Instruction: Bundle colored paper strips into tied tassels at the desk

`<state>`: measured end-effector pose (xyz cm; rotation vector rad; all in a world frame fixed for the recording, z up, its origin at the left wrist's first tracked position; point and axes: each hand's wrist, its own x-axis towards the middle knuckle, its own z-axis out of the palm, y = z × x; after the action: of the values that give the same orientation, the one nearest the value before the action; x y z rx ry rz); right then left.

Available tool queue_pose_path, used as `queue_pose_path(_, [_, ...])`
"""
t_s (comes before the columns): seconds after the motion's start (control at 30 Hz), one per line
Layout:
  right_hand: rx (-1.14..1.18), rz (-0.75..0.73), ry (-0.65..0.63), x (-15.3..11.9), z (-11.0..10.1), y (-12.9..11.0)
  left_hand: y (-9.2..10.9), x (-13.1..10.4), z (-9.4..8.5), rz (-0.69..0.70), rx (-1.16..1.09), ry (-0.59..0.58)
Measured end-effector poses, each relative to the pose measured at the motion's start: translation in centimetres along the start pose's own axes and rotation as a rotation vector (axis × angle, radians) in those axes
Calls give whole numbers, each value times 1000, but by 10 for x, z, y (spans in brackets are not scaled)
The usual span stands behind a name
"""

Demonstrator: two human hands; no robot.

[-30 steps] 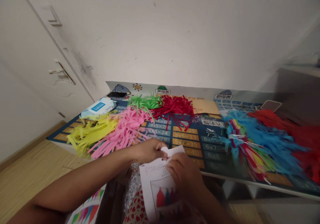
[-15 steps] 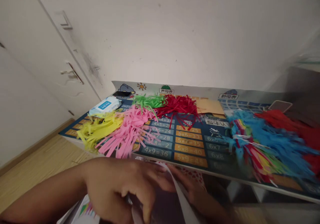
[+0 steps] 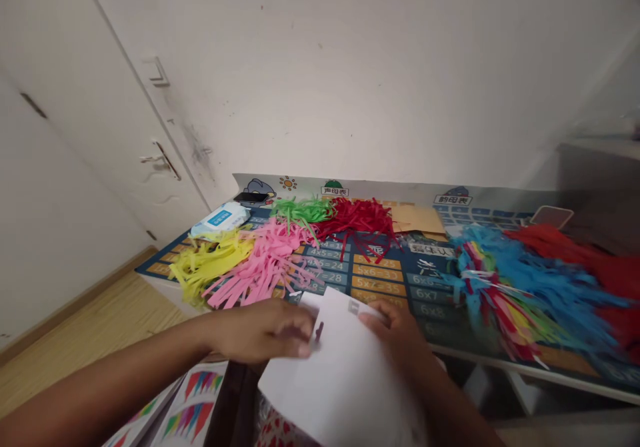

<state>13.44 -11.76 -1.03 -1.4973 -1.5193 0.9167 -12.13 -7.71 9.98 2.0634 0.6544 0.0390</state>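
Currently, the right hand (image 3: 403, 340) is holding a white card (image 3: 345, 380) by its right side. The left hand (image 3: 260, 330) is keeping a narrow grip beside the card's slot; whether it is pinching, I cannot tell. The card is tilting at the bench's (image 3: 430, 312) near edge, pink tassels (image 3: 265, 264) lying beyond.

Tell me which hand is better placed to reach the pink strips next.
Probably the left hand: it is close to the near end of the pink strips, at the white card's left edge. The right hand is farther off, its grip on the card's right side.
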Motion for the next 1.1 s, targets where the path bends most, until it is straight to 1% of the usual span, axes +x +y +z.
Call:
queue_pose_path(0.07, [-67,-40,142,-6,-4,0,-19,12,12,-93,-178,156])
queue_pose_path(0.13, [-115,-52,267,-14,-2,3,-30,23,21,-173,-367,230])
queue_pose_path(0.2, [-112,-41,344,-20,4,8,-31,30,27,-242,-519,275])
queue_pose_path(0.27, [-62,-27,371,-23,12,12,-27,32,29,-289,-681,291])
queue_pose_path(0.3, [-35,-21,378,-24,17,13,-25,31,29,-301,-770,273])
queue_pose_path(0.33, [-15,-19,379,-24,21,12,-23,31,29,-305,-852,229])
queue_pose_path(0.37, [-6,-22,375,-25,25,11,-23,29,29,-307,-929,158])
queue_pose_path(0.47, [-28,-62,371,-25,36,6,-27,26,34,-286,-1114,-121])
queue_pose_path(0.53, [-48,-142,348,-25,40,6,-32,24,38,-226,-1191,-260])
queue_pose_path(0.6, [-79,-247,294,-27,40,14,-35,22,42,-170,-1204,-308])
queue_pose_path(0.67, [-161,-320,224,-31,39,31,-38,18,43,-167,-1188,-290])
queue_pose_path(0.77, [-342,-345,142,-41,35,63,-41,11,38,-229,-1196,-228])
queue_pose_path(0.83, [-417,-357,94,-47,31,78,-42,9,35,-264,-1259,-200])
queue_pose_path(0.9, [-435,-367,81,-53,28,83,-45,9,34,-285,-1357,-177])
queue_pose_path(0.97, [-422,-363,111,-58,26,81,-51,9,36,-314,-1446,-145])
queue_pose_path(1.03, [-418,-369,154,-64,25,77,-59,9,39,-339,-1514,-64])
queue_pose_path(1.1, [-442,-391,189,-69,26,76,-69,7,45,-359,-1554,45])
